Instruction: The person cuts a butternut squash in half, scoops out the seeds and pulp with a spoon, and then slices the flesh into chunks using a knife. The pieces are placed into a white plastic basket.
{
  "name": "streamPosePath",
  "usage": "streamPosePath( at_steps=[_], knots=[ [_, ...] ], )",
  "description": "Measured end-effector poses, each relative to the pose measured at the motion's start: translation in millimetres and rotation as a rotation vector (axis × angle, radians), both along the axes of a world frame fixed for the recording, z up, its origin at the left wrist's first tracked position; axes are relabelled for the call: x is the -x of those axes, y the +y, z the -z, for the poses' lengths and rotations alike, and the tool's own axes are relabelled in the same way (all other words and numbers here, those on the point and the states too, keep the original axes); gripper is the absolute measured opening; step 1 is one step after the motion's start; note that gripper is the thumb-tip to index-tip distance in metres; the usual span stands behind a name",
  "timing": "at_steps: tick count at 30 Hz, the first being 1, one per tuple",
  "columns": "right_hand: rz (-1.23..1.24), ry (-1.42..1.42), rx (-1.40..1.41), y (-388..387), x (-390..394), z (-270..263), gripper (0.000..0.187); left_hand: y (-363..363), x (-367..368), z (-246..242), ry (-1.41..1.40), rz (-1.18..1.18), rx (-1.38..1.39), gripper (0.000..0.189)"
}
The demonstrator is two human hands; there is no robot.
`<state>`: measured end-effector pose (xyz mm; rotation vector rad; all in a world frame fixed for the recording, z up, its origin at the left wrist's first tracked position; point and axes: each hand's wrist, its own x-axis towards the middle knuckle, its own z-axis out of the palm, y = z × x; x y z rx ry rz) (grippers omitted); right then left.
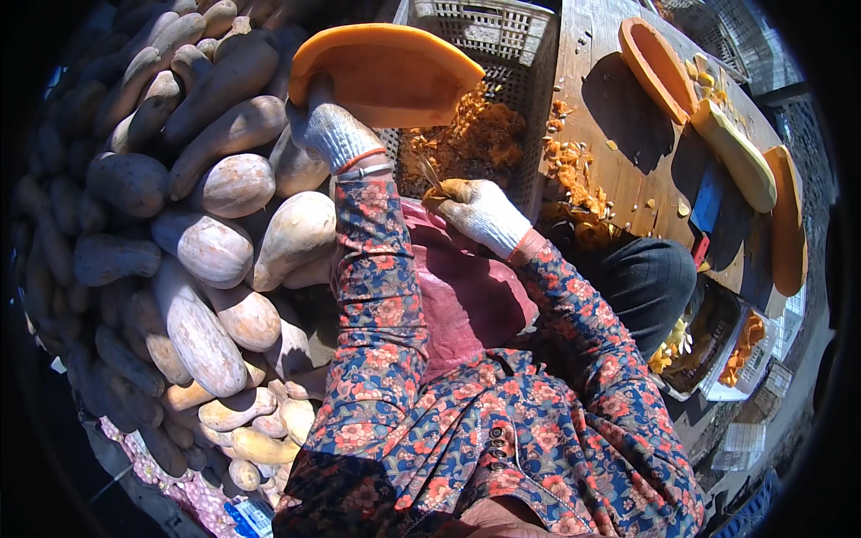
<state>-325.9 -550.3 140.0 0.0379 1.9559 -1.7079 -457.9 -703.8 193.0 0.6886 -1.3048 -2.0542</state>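
My left hand (329,128), in a white work glove, grips a large hollowed piece of orange squash (387,77) by its left end and holds it up near the crate. My right hand (474,208), in a stained white glove, is closed around a small tool (430,175); its thin end points up and left, and its kind cannot be told. Below the squash piece stands a plastic lattice crate (488,30) with orange pulp and seeds (494,138) inside. A pink cloth (464,289) covers my lap.
Whole squashes (208,249) are heaped at the left. On the wooden board (646,202) at the right lie cut squash pieces (733,155), pulp, seeds and a blue and red object (706,202). White trays (746,356) with scraps stand at the lower right.
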Motion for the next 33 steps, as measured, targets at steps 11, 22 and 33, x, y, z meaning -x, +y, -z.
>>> streamPosePath(
  at_steps=[11, 22, 33],
  knots=[
    [0.624, 0.476, -0.204, 15, 63, -3, 0.039, 0, 0, 14, -0.069, 0.228, -0.312, 0.039],
    [0.253, 0.108, -0.241, 30, 6, 26, 0.035, -27, 2, 53, 0.087, 0.424, -0.437, 0.047],
    [0.308, 0.522, -0.353, 67, -16, -43, 0.034, 29, -2, 1, -0.038, 0.296, -0.169, 0.038]
  ],
)
